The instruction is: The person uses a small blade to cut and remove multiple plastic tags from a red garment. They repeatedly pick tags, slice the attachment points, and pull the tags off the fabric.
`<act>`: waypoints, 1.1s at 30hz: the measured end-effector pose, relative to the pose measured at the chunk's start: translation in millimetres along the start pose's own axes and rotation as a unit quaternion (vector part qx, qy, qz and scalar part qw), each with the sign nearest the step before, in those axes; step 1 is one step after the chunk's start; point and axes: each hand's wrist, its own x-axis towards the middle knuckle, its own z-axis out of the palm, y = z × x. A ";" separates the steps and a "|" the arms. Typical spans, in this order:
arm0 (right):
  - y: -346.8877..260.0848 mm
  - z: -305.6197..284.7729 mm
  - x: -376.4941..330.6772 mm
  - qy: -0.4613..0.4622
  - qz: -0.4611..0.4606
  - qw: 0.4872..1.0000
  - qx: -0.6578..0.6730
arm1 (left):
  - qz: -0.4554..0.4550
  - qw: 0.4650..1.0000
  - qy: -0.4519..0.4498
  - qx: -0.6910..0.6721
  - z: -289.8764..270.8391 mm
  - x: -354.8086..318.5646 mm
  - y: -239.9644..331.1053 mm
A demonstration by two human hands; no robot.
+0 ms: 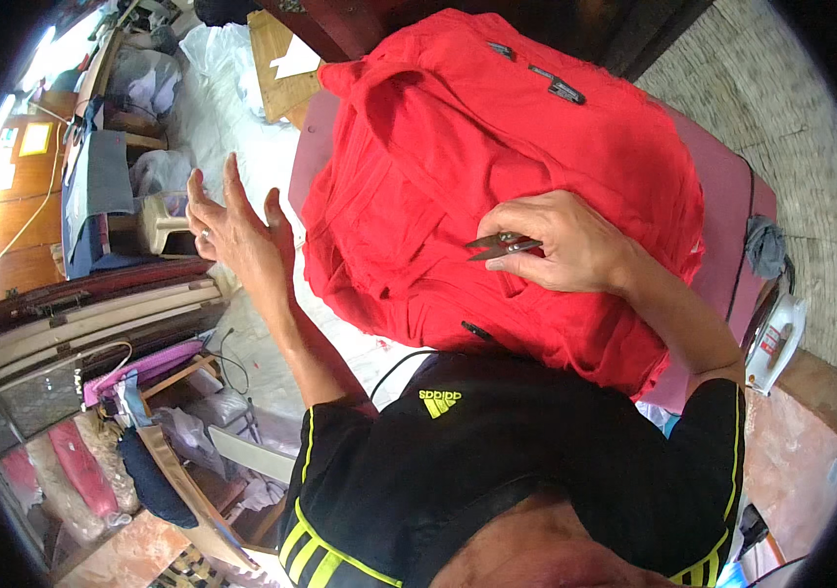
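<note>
A large red garment (497, 147) lies bunched on a pinkish padded board (722, 196). My right hand (566, 240) rests on the red cloth and holds small metal thread snips (500, 243), their blades pointing left. My left hand (232, 230) is raised off to the left of the garment, fingers spread, holding nothing, with a ring on one finger. Small dark tabs (556, 86) show near the garment's top.
A clothes iron (771, 343) stands at the board's right edge, by a grey rag (763, 245). White plastic sheeting (232, 118) and a wooden board (281, 64) lie beyond my left hand. Cluttered shelves and fabric rolls (95, 304) fill the left side.
</note>
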 end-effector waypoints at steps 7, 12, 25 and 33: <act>8.4 5.6 -1.1 0.020 -0.045 0.999 -0.020 | 0.102 0.833 -0.169 -0.517 -21.5 -15.1 93.9; 6.4 4.0 -1.5 0.016 -0.021 1.000 -0.002 | 0.099 0.890 -0.149 -0.419 -7.7 -31.5 106.9; 10.7 1.6 13.4 0.098 0.018 0.995 0.005 | 0.006 0.823 -0.189 -0.535 8.1 -32.1 89.6; 12.2 6.5 31.4 0.077 0.025 0.988 -0.130 | 0.009 0.814 -0.191 -0.549 16.3 -35.3 85.0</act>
